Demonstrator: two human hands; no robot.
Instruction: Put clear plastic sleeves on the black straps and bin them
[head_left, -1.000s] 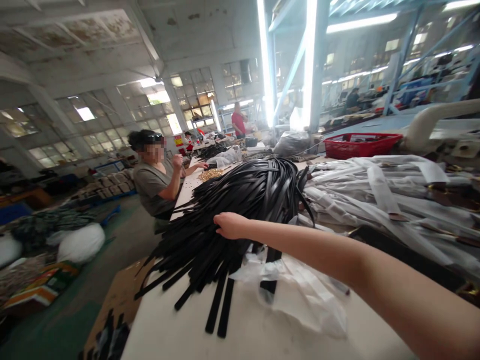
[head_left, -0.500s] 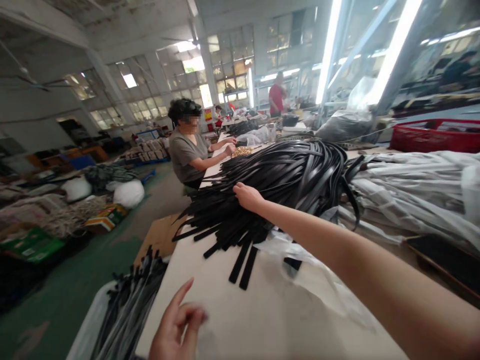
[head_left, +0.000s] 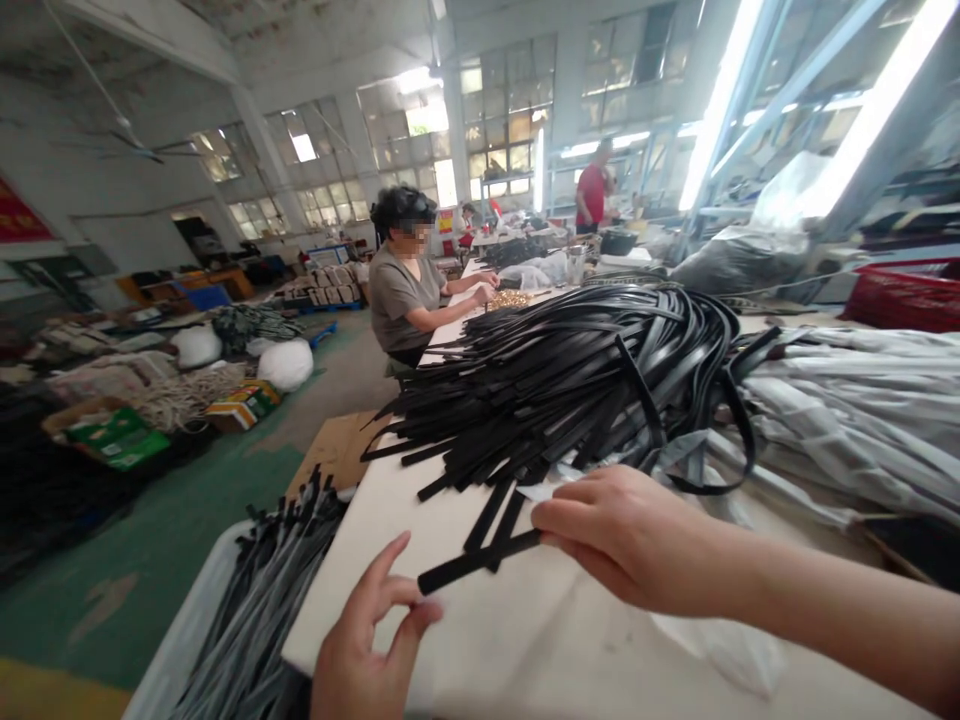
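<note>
The workshop's pale table (head_left: pixel 487 655) bears the pile of black straps (head_left: pixel 570 380). White wrapping (head_left: pixel 862 390) crowds the pile's right side; loose film (head_left: pixel 720 640) in front could snag. Nearer me than the pile, my right hand (head_left: pixel 630 540) grips one strap (head_left: pixel 480 562); my left hand (head_left: pixel 367 640), fingers spread, is at its end. Probably a hand-over, needing a left-hand pinch.

The bare right forearm (head_left: pixel 832 605) is stretched in from the right, the right grip (head_left: pixel 622 530) held knuckles-up with its fingers (head_left: pixel 566 515) bent closed; lower down, the left grip (head_left: pixel 360 640) is held with index finger (head_left: pixel 382 565) extended and thumb (head_left: pixel 409 635) parted from it.
</note>
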